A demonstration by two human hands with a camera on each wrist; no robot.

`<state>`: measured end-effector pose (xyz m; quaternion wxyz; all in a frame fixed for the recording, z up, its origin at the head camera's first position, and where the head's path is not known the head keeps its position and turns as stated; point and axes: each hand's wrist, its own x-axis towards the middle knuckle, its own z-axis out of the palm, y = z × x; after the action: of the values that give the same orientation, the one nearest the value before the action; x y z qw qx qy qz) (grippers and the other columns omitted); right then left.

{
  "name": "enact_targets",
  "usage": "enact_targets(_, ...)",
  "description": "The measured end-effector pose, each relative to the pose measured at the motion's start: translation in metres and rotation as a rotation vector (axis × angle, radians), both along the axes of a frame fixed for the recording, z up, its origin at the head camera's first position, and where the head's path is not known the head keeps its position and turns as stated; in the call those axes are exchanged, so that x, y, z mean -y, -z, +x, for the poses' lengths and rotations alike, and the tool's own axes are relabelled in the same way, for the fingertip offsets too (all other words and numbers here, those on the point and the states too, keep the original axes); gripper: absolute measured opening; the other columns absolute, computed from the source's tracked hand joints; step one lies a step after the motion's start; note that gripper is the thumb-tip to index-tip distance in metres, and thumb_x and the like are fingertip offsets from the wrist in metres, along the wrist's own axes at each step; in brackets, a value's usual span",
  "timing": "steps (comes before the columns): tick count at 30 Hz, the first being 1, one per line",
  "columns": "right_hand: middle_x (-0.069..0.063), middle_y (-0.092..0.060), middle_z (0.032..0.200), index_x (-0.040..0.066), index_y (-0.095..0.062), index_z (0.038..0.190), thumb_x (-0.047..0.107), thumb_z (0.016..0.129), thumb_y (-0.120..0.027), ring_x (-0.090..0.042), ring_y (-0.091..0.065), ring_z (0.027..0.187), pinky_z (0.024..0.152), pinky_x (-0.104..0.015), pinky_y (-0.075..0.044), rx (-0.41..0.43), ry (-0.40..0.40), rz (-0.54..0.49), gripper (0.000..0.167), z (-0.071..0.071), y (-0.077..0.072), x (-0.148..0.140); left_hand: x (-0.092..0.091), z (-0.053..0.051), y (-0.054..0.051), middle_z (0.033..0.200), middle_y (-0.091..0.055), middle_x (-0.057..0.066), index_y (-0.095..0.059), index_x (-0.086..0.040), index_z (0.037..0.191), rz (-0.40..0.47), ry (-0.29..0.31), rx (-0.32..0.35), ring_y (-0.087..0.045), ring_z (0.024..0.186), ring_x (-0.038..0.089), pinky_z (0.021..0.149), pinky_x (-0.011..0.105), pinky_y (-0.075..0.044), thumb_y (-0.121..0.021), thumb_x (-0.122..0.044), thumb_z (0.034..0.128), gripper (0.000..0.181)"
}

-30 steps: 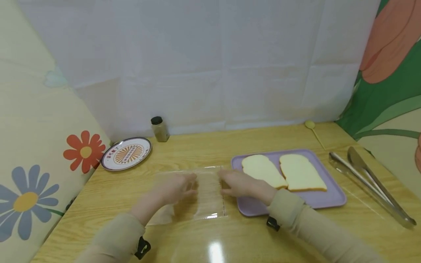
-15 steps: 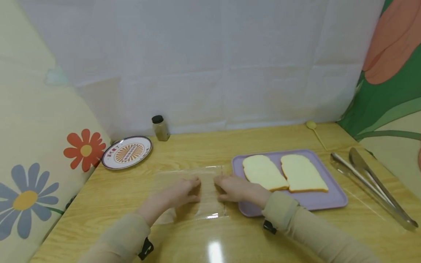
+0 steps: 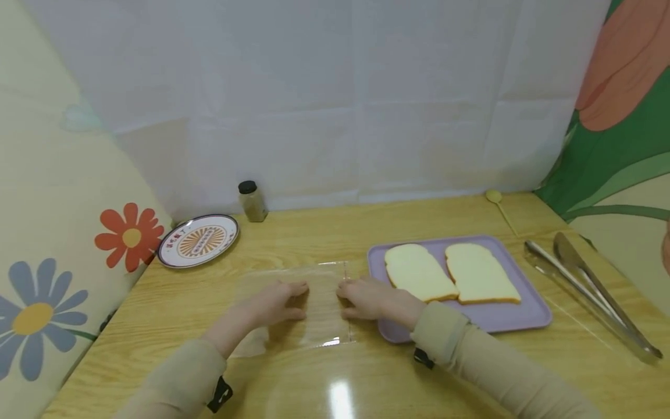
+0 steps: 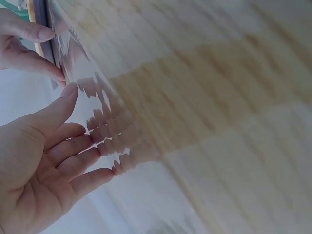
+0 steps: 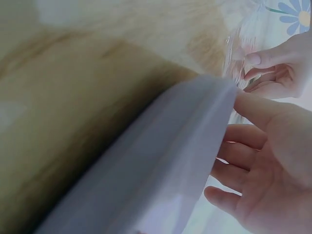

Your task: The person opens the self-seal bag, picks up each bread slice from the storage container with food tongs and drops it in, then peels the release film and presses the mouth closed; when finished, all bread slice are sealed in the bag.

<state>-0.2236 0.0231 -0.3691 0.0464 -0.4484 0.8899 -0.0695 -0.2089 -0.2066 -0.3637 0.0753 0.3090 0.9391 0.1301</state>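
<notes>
A clear plastic sheet or bag (image 3: 321,317) lies flat on the wood-grain table, left of a purple tray (image 3: 523,317). My left hand (image 3: 269,302) rests its fingertips on the plastic, fingers relaxed; in the left wrist view the left hand (image 4: 44,161) meets the film and its reflection. Facing it, my right hand (image 3: 371,299) touches down near the film's right edge, beside the tray. In the right wrist view the tray's side (image 5: 161,146) partly covers the fingertips of the right hand (image 5: 263,161). Neither hand visibly grips anything.
On the tray lie two bread slices (image 3: 419,273), (image 3: 481,276). Metal tongs (image 3: 591,297) lie at the right, with a yellow spoon (image 3: 501,208) behind. A patterned plate (image 3: 199,241) and a black-capped jar (image 3: 253,202) stand at the back left.
Both hands have come down onto the plastic and shifted slightly left. The film's right edge sits a little further left of the tray.
</notes>
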Motion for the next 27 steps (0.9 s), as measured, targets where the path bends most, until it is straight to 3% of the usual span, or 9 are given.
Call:
enact_targets(7, -0.001, -0.056, 0.087, 0.01, -0.057, 0.083, 0.027, 0.089, -0.063, -0.014, -0.054, 0.075, 0.071, -0.03, -0.05, -0.049, 0.017, 0.048, 0.019, 0.003, 0.004, 0.001, 0.003, 0.001, 0.001, 0.123, -0.058, 0.028, -0.058, 0.009, 0.118, -0.013, 0.05, -0.038, -0.058, 0.112, 0.041, 0.096, 0.048, -0.048, -0.067, -0.02, 0.0863, 0.044)
enact_targets(10, -0.003, -0.057, 0.087, 0.009, -0.056, 0.082, 0.025, 0.09, -0.062, -0.016, -0.056, 0.077, 0.073, -0.033, -0.051, -0.07, 0.004, 0.036, 0.019, 0.004, 0.005, 0.001, 0.005, 0.001, 0.003, 0.106, -0.067, 0.02, -0.063, 0.004, 0.101, 0.007, 0.078, -0.07, -0.066, 0.088, 0.028, 0.081, 0.037, -0.056, -0.068, -0.019, 0.086, 0.028)
enact_targets(14, -0.005, -0.059, 0.093, 0.009, -0.055, 0.082, 0.025, 0.09, -0.061, -0.018, -0.058, 0.083, 0.08, -0.035, -0.051, -0.072, -0.008, 0.033, 0.018, 0.005, 0.005, -0.001, 0.006, 0.002, 0.006, 0.077, -0.06, 0.001, -0.056, -0.008, 0.081, 0.05, 0.125, -0.125, -0.048, 0.062, 0.01, 0.058, 0.023, -0.046, -0.069, -0.014, 0.0851, 0.014)
enact_targets(19, -0.004, -0.058, 0.093, 0.011, -0.052, 0.08, 0.024, 0.09, -0.062, -0.017, -0.057, 0.082, 0.076, -0.033, -0.052, -0.06, -0.028, 0.029, 0.019, 0.005, 0.005, -0.003, 0.005, 0.002, 0.007, 0.074, -0.058, -0.004, -0.063, -0.01, 0.086, 0.031, 0.17, -0.193, -0.051, 0.063, 0.006, 0.057, 0.021, -0.048, -0.068, -0.011, 0.0847, 0.006)
enact_targets(24, -0.002, -0.053, 0.087, 0.011, -0.05, 0.078, 0.022, 0.089, -0.062, -0.015, -0.053, 0.074, 0.071, -0.031, -0.05, -0.063, -0.045, 0.01, 0.02, 0.005, 0.004, -0.004, -0.001, 0.003, 0.007, 0.067, -0.052, -0.004, -0.056, -0.013, 0.073, -0.067, 0.204, -0.305, -0.047, 0.056, 0.009, 0.051, 0.022, -0.044, -0.066, -0.009, 0.0848, 0.015)
enact_targets(27, -0.001, -0.052, 0.086, 0.011, -0.049, 0.078, 0.021, 0.089, -0.062, -0.014, -0.051, 0.072, 0.069, -0.031, -0.049, -0.053, -0.048, -0.002, 0.02, 0.006, 0.004, -0.003, -0.004, 0.005, 0.007, 0.064, -0.052, -0.004, -0.052, -0.013, 0.066, -0.089, 0.176, -0.309, -0.046, 0.052, 0.01, 0.047, 0.022, -0.041, -0.065, -0.007, 0.0839, 0.023)
